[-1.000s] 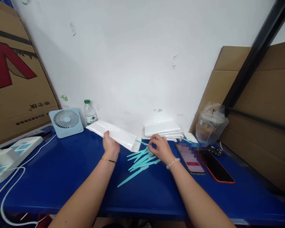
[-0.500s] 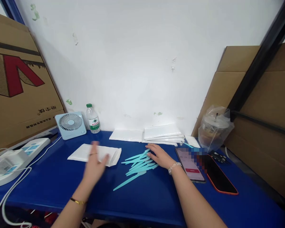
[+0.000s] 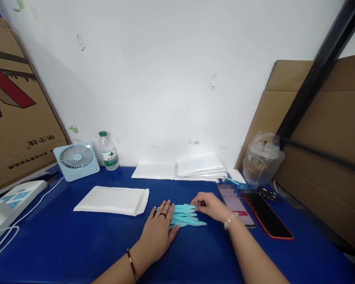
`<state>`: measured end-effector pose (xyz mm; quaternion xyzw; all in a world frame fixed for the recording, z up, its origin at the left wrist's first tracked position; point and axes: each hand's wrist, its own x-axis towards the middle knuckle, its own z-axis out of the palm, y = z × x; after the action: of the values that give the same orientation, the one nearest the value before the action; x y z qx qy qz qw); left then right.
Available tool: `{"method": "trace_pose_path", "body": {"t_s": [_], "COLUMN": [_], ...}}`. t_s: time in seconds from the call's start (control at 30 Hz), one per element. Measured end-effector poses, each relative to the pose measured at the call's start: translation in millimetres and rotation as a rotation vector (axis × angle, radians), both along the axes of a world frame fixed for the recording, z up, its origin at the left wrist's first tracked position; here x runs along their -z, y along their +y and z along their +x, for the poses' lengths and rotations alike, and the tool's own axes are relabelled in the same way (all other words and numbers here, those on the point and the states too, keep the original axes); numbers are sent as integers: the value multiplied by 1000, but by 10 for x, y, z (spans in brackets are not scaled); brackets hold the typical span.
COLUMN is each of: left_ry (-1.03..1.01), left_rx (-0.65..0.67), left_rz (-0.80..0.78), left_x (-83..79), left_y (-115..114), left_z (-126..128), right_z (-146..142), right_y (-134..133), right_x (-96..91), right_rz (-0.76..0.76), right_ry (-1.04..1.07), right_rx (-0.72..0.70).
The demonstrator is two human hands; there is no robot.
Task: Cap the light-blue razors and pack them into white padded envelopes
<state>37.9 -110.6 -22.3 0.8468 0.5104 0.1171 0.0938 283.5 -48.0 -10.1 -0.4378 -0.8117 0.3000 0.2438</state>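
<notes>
1. Pale wall (image 3: 154, 75), scuffed in places, stands behind a blue table (image 3: 62, 244); we see a printed cardboard box (image 3: 14, 102) at far left and folded cardboard (image 3: 286, 75) at right.
2. Turquoise strips (image 3: 185, 217), slim and knife-like, lie bunched on the table between the two hands, roughly side by side and pointing left to right.
3. Left hand (image 3: 158, 232): we record it spread flat, palm down, fingers a little apart, covering the left part of the bunch. Two rings and a dark bracelet are visible.
4. Right hand (image 3: 208, 206): thumb and fingers drawn close together at the upper right end of the bunch. We cannot tell whether a strip is pinched there. It wears a clear beaded bracelet.
5. White padded envelope (image 3: 109, 199): flat on the table, left of the strips, flap end toward them, apart from both hands.
6. By the wall we note a stack of white envelopes (image 3: 199, 165), with a single one just to its left.
7. Left rear: bottle (image 3: 109, 156) with green cap, blue fan (image 3: 77, 157).
8. Right: lit phone (image 3: 233, 203), dark phone (image 3: 272, 219) with orange edge, bagged drink cup (image 3: 260, 157) behind.
</notes>
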Motion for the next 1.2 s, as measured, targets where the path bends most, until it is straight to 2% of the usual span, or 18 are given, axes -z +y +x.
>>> {"method": "trace_pose_path", "body": {"t_s": [0.13,0.23,0.3,0.4,0.47,0.53,0.6,0.7,0.83,0.93,1.03,1.2], "left_ry": [-77,-185,-273,-421,-441,-350,-221,-116,-151,-171,-129,-85], "left_rx": [-10,22,111,225,209,155,110,85,65,117,159,135], "left_rz": [66,118,132,234,236,160,88,69,77,-34,-148,-86], "left_x": [-99,-251,-313,-268,-176,-87,-32,-36,-141,-203,-198,-157], "left_y": [31,276,505,821,961,1039,1070,1063,980,904,886,970], "left_z": [-8,-10,1,6,-14,-51,-92,-125,-107,-74,-47,-71], "right_z": [80,72,19,-66,-77,-41,19,86,43,-56,-108,0], "right_y": [14,54,110,230,310,367,390,358,260,216,224,269], "right_x": [-41,-117,-162,-172,-128,-58,9,45,-4,-18,7,21], "right_rz": [22,71,106,146,150,131,101,123,158,127,94,29], "right_ry": [0,71,110,102,86,70,40,-19,-71,-132,-183,-152], "right_rx": [1,47,67,75,81,94,102,104,47,-14,-8,35]}}
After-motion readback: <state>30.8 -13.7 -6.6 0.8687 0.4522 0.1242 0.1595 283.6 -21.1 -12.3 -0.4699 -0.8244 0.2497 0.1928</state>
